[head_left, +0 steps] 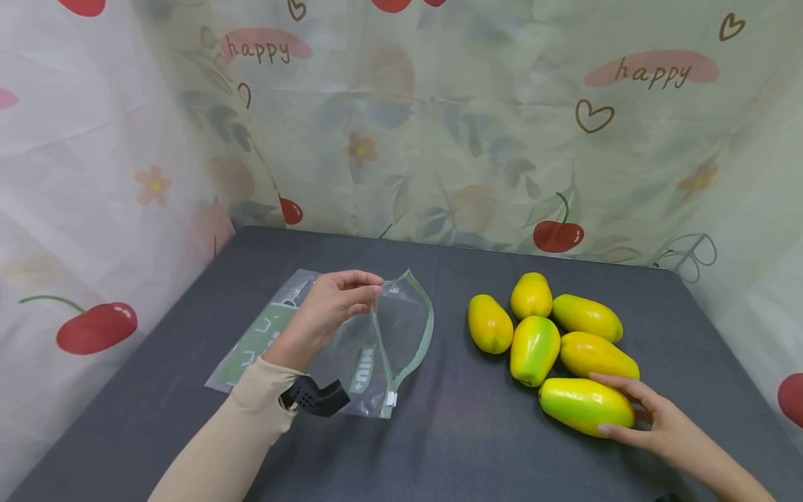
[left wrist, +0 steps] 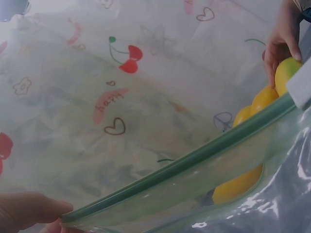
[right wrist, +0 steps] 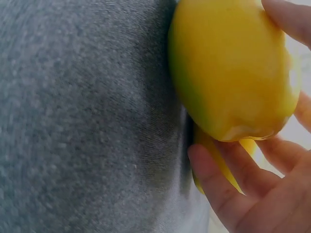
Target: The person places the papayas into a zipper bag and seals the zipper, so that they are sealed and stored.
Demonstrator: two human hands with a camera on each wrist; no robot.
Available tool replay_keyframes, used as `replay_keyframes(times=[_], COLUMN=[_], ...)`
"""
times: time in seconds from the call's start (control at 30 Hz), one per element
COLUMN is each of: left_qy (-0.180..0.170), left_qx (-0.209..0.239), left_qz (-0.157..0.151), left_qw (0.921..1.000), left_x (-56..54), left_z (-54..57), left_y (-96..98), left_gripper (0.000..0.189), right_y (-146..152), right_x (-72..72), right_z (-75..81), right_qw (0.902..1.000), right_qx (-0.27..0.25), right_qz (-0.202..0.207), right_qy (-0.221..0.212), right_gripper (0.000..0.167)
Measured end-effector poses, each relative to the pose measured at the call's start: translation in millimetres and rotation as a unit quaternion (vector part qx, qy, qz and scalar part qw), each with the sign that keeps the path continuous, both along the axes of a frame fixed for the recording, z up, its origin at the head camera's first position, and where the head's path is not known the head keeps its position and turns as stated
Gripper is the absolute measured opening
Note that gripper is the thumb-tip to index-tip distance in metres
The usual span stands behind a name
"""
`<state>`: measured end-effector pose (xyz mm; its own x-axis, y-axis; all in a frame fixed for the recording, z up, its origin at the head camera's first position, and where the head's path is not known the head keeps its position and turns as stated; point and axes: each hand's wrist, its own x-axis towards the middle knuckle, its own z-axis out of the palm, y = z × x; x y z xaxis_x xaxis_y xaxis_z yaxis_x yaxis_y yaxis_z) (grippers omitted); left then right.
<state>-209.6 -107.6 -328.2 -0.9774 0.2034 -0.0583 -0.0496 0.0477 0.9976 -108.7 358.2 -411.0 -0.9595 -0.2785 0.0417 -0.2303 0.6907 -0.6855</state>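
Cups R end of front yellow-green fruit on worktop betw. thumb & fingers of R hand, lengthwise approx. L–R, pointing twd clear bag well to L, pinched by mouth edge in fingers of L hand.

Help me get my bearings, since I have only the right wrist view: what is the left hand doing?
Observer: The left hand pinches the green rim of a clear bag.
Operator: Anything fitted to that rim?
Observer: A white slider, at the end nearest the person.
Operator: What lies to the bag's right?
Observer: Six yellow fruits, some partly green, counting the one the right hand grips.
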Motion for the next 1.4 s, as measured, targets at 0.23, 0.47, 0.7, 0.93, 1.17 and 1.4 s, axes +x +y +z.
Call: replay_keyframes(times=[0.23,0.47,0.7,0.93,1.17,1.4], left_qy=[-0.008,-0.009,-0.008,-0.005,-0.010,-0.018], left_qx=[-0.005,-0.005,-0.001,-0.007,-0.009,-0.010], left_qz=[0.005,0.005,0.006,0.008,0.012,0.013], left_qw=[0.9999,0.9999,0.9999,0.9999,0.9998,0.9997], left_x=[-0.5,-0.7,-0.7,-0.8,-0.9,-1.6], left_z=[-0.4,-0.9,-1.6,-1.5,-1.2,-2.0], left_y=[1.1,0.8,0.9,1.2,1.6,1.6], left_gripper=[0.032,0.032,0.027,0.027,0.024,0.021], right_y=[-1.3,-3.7,-5.8,-7.8,-14.7,-25.7], right_x=[-0.7,-0.1,1.5,2.3,4.7,3.0], right_z=[-1.9,-1.1,0.0,3.0,12.1,26.3], right_qw=[0.9997,0.9994,0.9998,0.9988,0.9993,0.9986], right_qx=[-0.003,-0.012,0.009,0.029,0.019,-0.019], right_qz=[0.008,0.005,-0.005,-0.020,-0.027,-0.007], right_qy=[-0.020,-0.032,-0.019,-0.033,-0.020,0.048], right_gripper=[0.063,0.064,0.065,0.065,0.065,0.067])
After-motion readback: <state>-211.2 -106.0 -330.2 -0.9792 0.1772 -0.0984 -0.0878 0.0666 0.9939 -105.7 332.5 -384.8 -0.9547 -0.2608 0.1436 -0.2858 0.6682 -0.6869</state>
